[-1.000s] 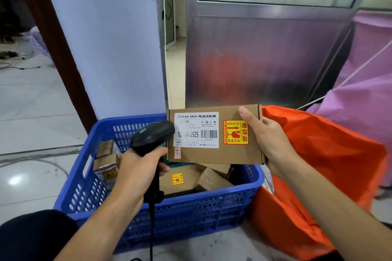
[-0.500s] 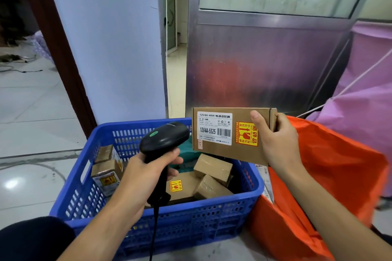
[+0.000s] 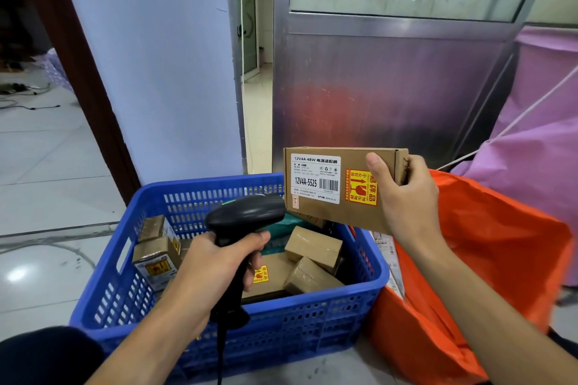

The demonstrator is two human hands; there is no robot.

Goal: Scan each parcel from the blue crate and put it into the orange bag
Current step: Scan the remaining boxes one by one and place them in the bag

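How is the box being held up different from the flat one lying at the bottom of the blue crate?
The held box is up in the air, gripped by the right hand; the flat box lies in the blue crate, partly covered by other parcels. The held box shows a white barcode label; none shows on the flat box. Both are brown cardboard with a yellow-and-red sticker.

- My right hand (image 3: 403,197) covers the cardboard parcel (image 3: 328,206)'s right end.
- The scanner (image 3: 244,222) hides parcels in the blue crate (image 3: 312,322).
- Small label (image 3: 316,178) print is unreadable.
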